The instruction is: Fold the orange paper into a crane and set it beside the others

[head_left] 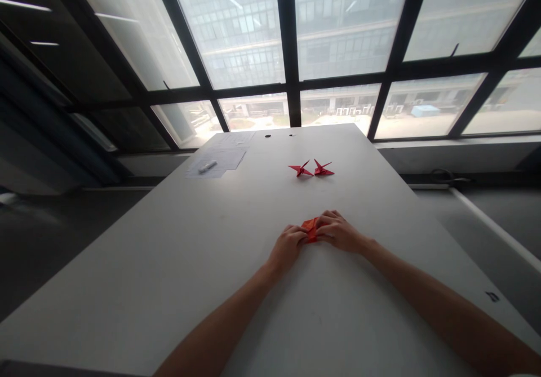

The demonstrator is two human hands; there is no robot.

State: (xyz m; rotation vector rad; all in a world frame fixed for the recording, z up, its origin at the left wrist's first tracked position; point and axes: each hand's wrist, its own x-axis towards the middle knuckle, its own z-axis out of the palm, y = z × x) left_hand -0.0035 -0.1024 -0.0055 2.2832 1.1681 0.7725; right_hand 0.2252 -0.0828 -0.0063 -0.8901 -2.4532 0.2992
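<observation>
A small folded piece of orange-red paper (311, 229) lies on the white table between my two hands. My left hand (289, 245) is closed on its left edge, with the fingertips pressed down on the paper. From the other side, my right hand (338, 231) grips the paper's right part and covers much of it. Just beyond my hands stand two red origami cranes, the left crane (301, 169) and the right crane (323, 168), side by side with their tips nearly touching.
Printed paper sheets (230, 160) lie at the table's far left, with a whitish tube-like object (207, 167) on them. The long white table (190, 264) reaches to a large framed window (291, 56). A small dark mark (492, 296) is near the right edge.
</observation>
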